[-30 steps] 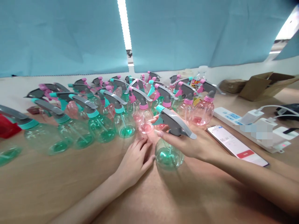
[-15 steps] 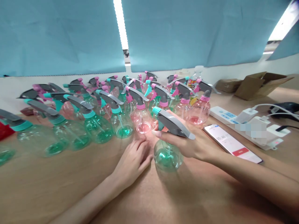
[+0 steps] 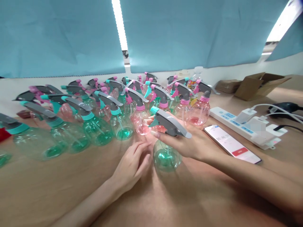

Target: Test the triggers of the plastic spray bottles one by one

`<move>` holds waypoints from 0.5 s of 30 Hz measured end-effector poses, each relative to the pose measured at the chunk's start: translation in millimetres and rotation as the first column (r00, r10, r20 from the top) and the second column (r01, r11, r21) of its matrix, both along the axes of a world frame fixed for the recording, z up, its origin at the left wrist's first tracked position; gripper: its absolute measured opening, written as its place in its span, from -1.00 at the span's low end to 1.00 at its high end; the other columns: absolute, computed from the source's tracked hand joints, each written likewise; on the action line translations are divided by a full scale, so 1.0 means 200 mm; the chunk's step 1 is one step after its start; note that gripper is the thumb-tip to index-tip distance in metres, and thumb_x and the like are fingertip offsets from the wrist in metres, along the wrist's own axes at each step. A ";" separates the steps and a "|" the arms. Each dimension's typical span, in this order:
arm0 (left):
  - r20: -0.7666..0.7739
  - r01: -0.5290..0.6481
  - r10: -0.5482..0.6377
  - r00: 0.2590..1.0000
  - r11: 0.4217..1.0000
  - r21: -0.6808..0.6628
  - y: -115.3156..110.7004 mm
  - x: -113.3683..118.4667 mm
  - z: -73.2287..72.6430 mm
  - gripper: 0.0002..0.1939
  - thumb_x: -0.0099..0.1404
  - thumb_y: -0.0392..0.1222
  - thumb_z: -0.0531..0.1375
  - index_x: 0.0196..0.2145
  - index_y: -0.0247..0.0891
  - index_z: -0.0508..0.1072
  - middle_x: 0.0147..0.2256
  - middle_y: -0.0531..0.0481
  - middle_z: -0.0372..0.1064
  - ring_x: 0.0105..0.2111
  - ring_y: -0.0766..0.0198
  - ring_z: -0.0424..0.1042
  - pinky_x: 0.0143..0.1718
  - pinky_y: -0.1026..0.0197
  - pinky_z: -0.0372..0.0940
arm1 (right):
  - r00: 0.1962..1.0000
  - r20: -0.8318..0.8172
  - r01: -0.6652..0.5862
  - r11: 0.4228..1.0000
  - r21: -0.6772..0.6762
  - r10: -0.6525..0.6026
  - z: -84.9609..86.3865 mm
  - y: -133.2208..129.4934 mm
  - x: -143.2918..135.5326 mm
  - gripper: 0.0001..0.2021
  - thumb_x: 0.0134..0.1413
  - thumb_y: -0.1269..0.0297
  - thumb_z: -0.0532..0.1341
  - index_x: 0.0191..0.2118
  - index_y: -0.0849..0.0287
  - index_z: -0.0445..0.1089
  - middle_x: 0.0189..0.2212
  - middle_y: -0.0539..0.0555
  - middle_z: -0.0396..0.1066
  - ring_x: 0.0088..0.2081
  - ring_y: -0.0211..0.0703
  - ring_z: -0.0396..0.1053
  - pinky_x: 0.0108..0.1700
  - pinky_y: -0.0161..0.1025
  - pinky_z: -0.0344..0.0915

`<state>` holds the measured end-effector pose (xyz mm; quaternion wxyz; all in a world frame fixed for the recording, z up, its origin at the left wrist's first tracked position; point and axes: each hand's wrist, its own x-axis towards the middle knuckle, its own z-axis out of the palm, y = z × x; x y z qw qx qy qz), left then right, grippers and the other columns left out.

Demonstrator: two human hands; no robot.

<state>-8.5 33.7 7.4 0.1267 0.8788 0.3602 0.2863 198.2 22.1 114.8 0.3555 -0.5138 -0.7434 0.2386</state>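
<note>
A clear green spray bottle stands upright on the table in front of me, its grey head and turquoise nozzle tilted towards the left. My right hand is around its neck under the grey lever, thumb on the near side and fingertips showing past the trigger. My left hand lies on the table just left of the bottle, apart from it, with loosely stretched fingers and nothing in them. Close behind stand a pink spray bottle and a green one with a turquoise collar.
Many more green and pink spray bottles fill the table's left and back, including a pink one. To the right lie a phone showing a timer and a white power strip with plugs and cables. Behind stands an open cardboard box.
The fingers of my right hand have stretched out and spread from the thumb at the bottle's neck. The view has shifted slightly; the bottle stays in place and my left hand has barely moved.
</note>
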 end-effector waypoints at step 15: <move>0.128 0.086 -0.075 0.989 0.992 -0.089 -0.08 0.04 0.01 -0.36 0.31 -0.06 0.20 0.25 -0.11 0.01 0.13 -0.21 0.20 0.12 -0.09 0.28 0.11 -0.16 0.21 | 0.998 -0.059 -0.026 0.998 0.063 0.030 0.01 -0.05 -0.04 -0.89 0.09 0.29 0.21 -0.23 0.03 0.32 -0.51 -0.07 0.35 -0.48 -0.17 0.37 -0.43 -0.24 0.33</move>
